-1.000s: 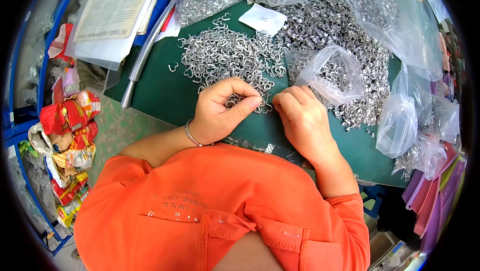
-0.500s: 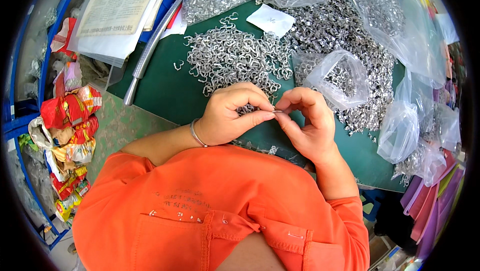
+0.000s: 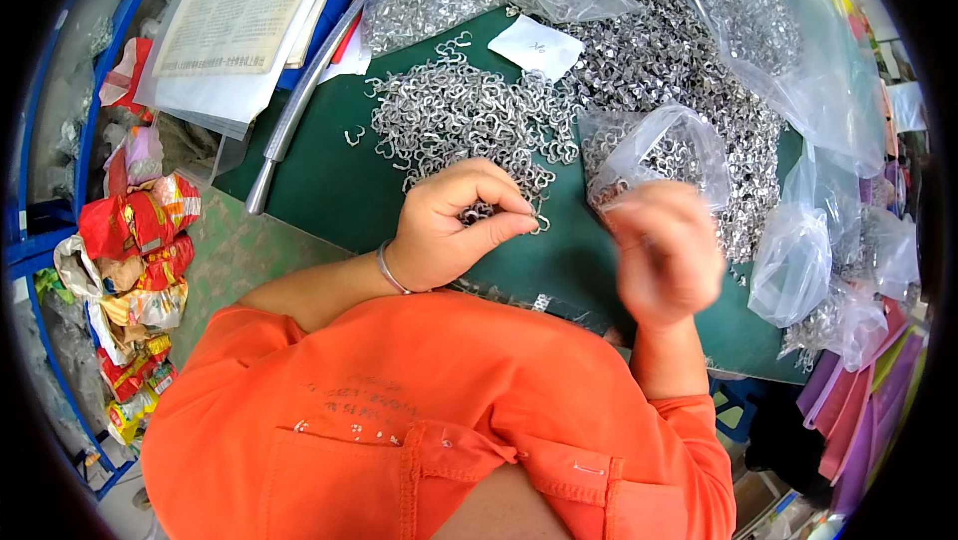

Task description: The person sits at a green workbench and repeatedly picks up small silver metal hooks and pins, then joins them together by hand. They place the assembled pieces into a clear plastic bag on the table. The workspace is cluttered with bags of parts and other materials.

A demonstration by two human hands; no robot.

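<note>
Currently, a small metal hook (image 3: 541, 225) is pinched at the tips of the L grip (image 3: 444, 221), thumb & forefinger pressed together on it. Just beyond that grip, a pile of grey hooks (image 3: 439, 116) is spread on the green desk (image 3: 319, 186). The R grip (image 3: 674, 256) is seen to the right, apart from the L one; it's blurred, so whether anything is pinched there can't be told. Just beyond the R grip, a small clear bag (image 3: 631, 159) w/ hooks inside is placed. Farther beyond, a heap of darker metal bits (image 3: 639, 51) is partly overlapped by a large clear bag (image 3: 763, 41). Well beyond the L grip, btwn pile & heap, a white paper slip (image 3: 536, 46) is laid. Left of the L grip, a long silvery tool (image 3: 299, 111) is set, w/ printed sheets (image 3: 239, 26) past it.
</note>
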